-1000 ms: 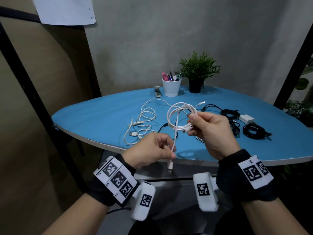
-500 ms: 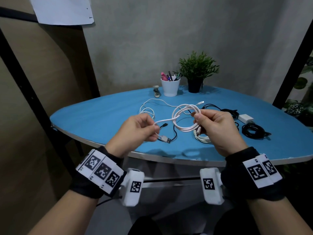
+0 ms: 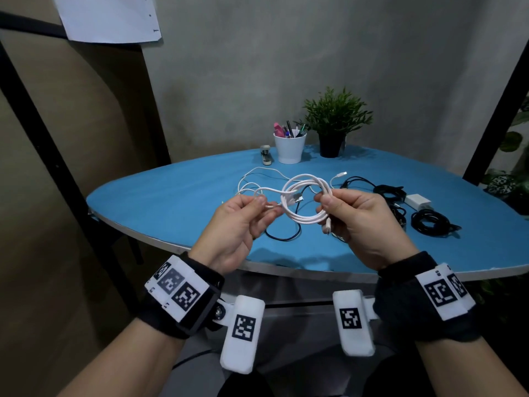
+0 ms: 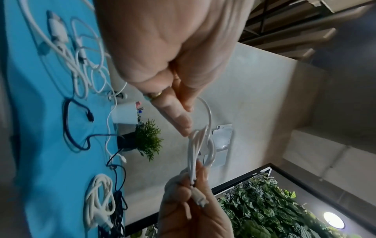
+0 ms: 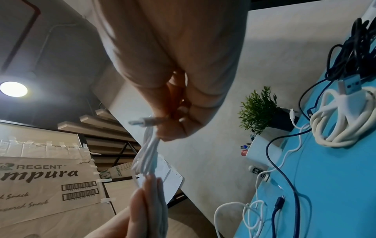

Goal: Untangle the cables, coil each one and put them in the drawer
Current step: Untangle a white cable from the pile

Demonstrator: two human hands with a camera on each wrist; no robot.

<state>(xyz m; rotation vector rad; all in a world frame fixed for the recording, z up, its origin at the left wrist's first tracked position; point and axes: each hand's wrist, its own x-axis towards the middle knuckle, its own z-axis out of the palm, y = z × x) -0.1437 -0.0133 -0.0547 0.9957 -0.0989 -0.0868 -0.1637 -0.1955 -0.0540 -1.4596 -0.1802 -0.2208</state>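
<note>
Your left hand (image 3: 243, 222) has brought the tail end up to the white cable (image 3: 307, 200) coil; it pinches the end, your right hand (image 3: 355, 222) grips the loops above the table (image 3: 171, 202); coiling looks nearly done.

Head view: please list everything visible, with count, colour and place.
white cable coil: 1, white, held above table edge
loose white cables: tangle, white, table centre-left
black cables: several, black, table right
charger block: 1, white, among black cables
pen cup: 1, white, table back
potted plant: 1, green, beside cup
stapler: 1, grey, left of cup
table: 1, blue
left hand: pinches cable's end
right hand: grips coil
</note>
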